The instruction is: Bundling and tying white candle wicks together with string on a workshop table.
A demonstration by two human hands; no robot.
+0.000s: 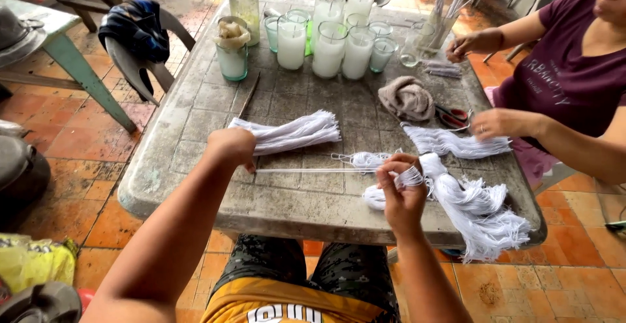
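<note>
Worn grey table (195, 111) on orange tile floor (72, 147); L hand (231, 147) & R hand (401, 196) grips pinch stretched white string (313, 170).

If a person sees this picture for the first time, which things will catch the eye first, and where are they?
The white string stands out first: a taut strand runs between the left hand and right hand at the near edge of the stone table, with a big bundle of white string to the right. At the far end stands a cluster of glasses filled with white wax. Another person's hand rests on a smaller string bundle at the right.
</note>
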